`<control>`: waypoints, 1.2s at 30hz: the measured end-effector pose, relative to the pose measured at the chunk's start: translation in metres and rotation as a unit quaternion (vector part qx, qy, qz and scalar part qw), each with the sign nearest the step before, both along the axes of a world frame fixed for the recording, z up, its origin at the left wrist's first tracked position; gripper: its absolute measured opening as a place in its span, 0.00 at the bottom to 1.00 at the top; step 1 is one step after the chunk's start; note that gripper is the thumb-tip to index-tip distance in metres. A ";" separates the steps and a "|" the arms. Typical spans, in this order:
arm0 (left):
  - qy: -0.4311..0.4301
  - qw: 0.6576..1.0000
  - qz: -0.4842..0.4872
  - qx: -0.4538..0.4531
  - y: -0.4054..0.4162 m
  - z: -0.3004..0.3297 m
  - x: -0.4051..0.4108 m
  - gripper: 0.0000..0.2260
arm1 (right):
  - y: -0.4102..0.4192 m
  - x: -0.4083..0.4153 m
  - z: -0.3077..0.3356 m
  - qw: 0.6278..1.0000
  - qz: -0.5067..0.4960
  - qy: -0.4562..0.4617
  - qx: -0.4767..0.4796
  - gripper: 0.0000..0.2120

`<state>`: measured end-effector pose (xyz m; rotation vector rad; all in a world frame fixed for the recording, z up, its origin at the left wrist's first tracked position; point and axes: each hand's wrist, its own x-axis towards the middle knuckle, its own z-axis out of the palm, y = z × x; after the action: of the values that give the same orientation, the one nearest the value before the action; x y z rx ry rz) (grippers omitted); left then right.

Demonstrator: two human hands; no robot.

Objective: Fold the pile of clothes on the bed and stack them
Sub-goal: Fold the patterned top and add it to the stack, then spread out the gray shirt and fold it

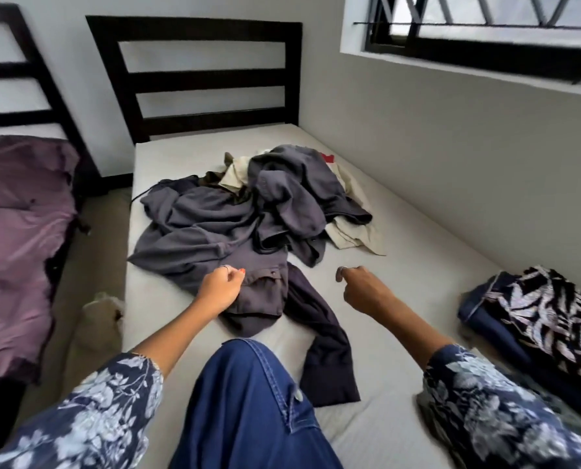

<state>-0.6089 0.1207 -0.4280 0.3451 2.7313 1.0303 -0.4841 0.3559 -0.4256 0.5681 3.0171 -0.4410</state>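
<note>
Purple bedding (18, 238) fills the far left, bunched up on a second bed with its own dark headboard (8, 69) behind it. Next over there's a strip of floor and something pale and fuzzy (101, 311) down beside the mattress, too blurred to say what it is.

Then the main bed (417, 265), bare light mattress, dark slatted headboard (197, 76) at the top. Left hand (219, 287) is reaching out over the near edge of the clothes pile (248, 211), fingers curled in. It looks like they're pinching the grey shirt (258, 296) at the front of the heap, but honestly I can't tell for sure if there's cloth in the grip or the hand is just resting on it. The pile itself sits mid-mattress, mostly grey stuff all tangled, with some cream fabric (353, 231) poking out the right side and a bit of red at the back. A dark navy garment (326, 353) trails from the pile toward the person's knee (248, 401), which is in blue trousers.

Right hand (362, 287) hovers over bare mattress, just right of the pile, fingers curled loosely and holding nothing, not touching any clothes.

Far right, a folded stack (549, 319) near the bed's edge, topped by a dark leaf-print piece. Window (485, 28) up on the wall above.
</note>
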 end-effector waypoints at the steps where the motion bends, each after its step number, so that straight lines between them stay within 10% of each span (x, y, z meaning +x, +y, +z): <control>1: 0.000 1.000 0.008 0.003 -0.006 -0.002 -0.004 0.14 | -0.006 -0.006 -0.001 1.000 0.005 -0.004 0.003 0.22; 13: 0.022 0.998 0.049 0.018 -0.025 -0.027 -0.051 0.14 | -0.048 -0.075 -0.034 0.995 -0.004 -0.070 -0.072 0.18; 25: 0.186 0.964 -0.086 -0.168 0.010 -0.060 -0.072 0.40 | -0.054 -0.106 -0.082 0.991 -0.102 -0.073 -0.036 0.25; 36: 0.183 0.932 -0.034 -0.310 0.038 -0.053 -0.139 0.40 | -0.042 -0.143 -0.086 0.993 -0.096 -0.037 -0.061 0.20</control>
<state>-0.7479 0.1583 -0.4808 0.5522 3.1467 0.0440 -0.6273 0.3136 -0.5114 0.8498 2.8524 -0.5949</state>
